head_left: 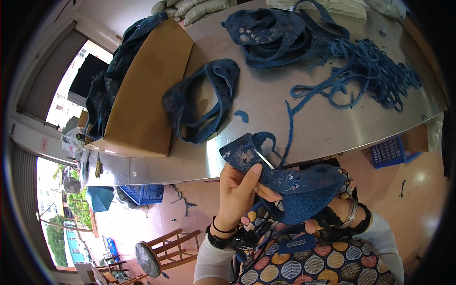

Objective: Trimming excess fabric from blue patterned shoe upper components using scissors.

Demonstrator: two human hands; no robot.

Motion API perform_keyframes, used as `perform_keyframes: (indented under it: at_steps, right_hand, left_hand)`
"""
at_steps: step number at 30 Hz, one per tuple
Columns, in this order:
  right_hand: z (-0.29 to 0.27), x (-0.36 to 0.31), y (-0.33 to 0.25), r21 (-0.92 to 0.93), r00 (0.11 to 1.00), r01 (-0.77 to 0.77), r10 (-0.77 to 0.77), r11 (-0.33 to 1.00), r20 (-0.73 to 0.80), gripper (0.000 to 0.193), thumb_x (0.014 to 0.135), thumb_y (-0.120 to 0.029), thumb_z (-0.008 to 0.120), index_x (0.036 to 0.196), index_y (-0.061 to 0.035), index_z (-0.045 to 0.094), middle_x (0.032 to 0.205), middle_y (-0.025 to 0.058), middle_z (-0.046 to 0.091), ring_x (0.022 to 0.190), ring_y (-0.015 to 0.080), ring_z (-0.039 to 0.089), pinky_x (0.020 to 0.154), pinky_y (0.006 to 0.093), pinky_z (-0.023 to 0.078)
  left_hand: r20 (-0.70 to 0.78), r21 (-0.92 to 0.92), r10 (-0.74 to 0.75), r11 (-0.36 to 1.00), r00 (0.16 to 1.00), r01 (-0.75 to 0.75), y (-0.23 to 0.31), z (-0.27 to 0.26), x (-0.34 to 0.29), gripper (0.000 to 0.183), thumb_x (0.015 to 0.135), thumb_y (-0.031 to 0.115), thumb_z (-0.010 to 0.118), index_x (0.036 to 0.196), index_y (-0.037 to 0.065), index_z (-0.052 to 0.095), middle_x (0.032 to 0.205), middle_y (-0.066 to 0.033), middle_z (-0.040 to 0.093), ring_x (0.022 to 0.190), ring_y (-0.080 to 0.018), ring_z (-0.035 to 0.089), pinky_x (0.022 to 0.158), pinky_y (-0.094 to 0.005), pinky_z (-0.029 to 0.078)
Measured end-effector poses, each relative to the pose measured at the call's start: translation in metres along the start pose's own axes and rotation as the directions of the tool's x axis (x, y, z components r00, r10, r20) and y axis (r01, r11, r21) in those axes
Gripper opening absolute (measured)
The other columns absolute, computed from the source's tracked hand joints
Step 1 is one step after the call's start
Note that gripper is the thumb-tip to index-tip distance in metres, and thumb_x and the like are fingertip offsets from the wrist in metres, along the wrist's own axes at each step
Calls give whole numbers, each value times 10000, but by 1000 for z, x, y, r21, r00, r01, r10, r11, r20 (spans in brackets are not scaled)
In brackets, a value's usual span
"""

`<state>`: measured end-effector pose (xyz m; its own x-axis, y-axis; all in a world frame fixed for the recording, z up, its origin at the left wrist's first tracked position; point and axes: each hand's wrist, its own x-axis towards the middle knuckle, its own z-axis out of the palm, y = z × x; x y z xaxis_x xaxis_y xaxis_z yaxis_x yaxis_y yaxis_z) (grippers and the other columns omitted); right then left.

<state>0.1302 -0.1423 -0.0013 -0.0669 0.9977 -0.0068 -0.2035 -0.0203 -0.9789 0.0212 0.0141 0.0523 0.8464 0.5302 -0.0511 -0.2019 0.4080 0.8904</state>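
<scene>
My left hand (240, 192) is closed, thumb over fingers, on a dark blue patterned strap-like fabric piece (301, 183) above the table's near edge. A narrow shiny blade of scissors (264, 159) lies across the piece near my left thumb. The blade lines up with my right hand (311, 226), which is curled under the hanging fabric; most of its fingers and the scissors' handles are hidden. From the piece, a thin blue strip (289, 128) runs up onto the table. A small blue scrap (241, 116) and a looped fabric piece (221, 102) lie beyond.
On the metal table (266, 99), a cardboard box (147, 90) of blue fabric stands left. A fabric pile (270, 35) and tangled strips (375, 71) lie at the back. Below are a stool (148, 259) and blue crates (387, 153).
</scene>
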Motion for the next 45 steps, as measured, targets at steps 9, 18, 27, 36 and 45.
perform_keyframes:
  at_steps: [9, 18, 27, 36, 45]
  right_hand:
    - [-2, 4, 5, 26, 1000, -9, 9, 1000, 19, 460, 713, -448, 692, 907, -52, 563, 769, 21, 586, 708, 135, 573, 618, 265, 458]
    - [2, 0, 8, 68, 1000, 18, -18, 998, 5, 446, 716, -441, 693, 902, -57, 563, 768, 20, 584, 707, 129, 572, 616, 261, 457]
    - [1, 0, 6, 102, 1000, 12, -12, 995, 6, 432, 719, -433, 694, 897, -62, 563, 767, 18, 583, 706, 124, 571, 613, 257, 456]
    - [5, -9, 5, 171, 999, -16, 21, 985, -29, 418, 722, -425, 695, 893, -67, 563, 766, 17, 581, 705, 118, 570, 610, 253, 455]
    - [0, -10, 10, 60, 1000, 0, -1, 998, 27, 405, 725, -452, 674, 872, -96, 549, 779, -1, 558, 709, 117, 546, 627, 244, 443]
  left_hand:
    - [-93, -80, 50, 995, 994, -57, -11, 2, -3, 225, 867, 29, 446, 1066, -74, 426, 888, -191, 603, 495, -260, 609, 407, -322, 542]
    - [-22, -112, 17, 994, 1000, -20, -7, 5, -3, 203, 862, 33, 470, 1043, -57, 455, 894, -149, 604, 433, -190, 568, 355, -250, 479]
    - [-78, 34, -57, 998, 995, 60, 1, -6, 3, 217, 874, 102, 479, 1005, -70, 485, 820, -156, 624, 410, -167, 554, 353, -218, 447]
    - [-37, -33, 42, 999, 998, -43, -7, -5, 3, 338, 892, 49, 439, 1197, -33, 318, 915, -180, 568, 574, -261, 622, 409, -309, 545]
    - [-10, 2, 97, 995, 995, -97, -10, 0, -2, 536, 887, 29, 443, 1330, 30, 143, 994, -170, 513, 553, -258, 607, 397, -312, 535]
